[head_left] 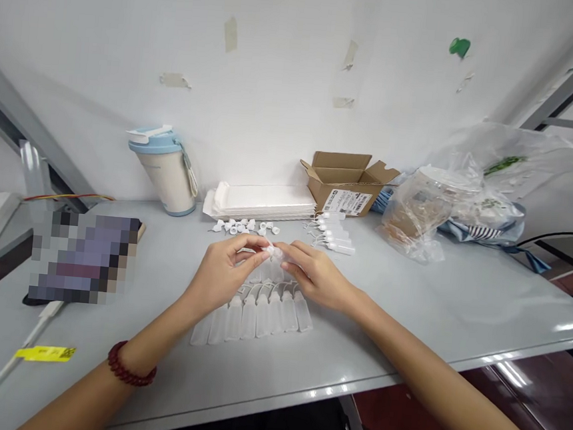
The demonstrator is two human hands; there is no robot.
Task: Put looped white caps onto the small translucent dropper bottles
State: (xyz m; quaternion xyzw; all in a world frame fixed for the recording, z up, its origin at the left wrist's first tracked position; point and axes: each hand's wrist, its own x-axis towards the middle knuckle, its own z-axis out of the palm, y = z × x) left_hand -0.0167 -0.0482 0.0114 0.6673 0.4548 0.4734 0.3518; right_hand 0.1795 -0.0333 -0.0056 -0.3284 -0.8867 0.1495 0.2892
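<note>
Fingers (252, 242) of left hand (229, 268) and right hand (317, 273): pinched on small white piece (274, 253), beyond near bottle row (248, 319). Far side: loose caps (238, 225), seemingly left unfitted; farther right, bottle group (335, 236), presumably finished.

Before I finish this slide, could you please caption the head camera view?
Left hand and right hand hold a small white piece near translucent bottles lined up on a grey table.

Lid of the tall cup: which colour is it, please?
The lid is mostly light blue, best seen in the head view.
</note>
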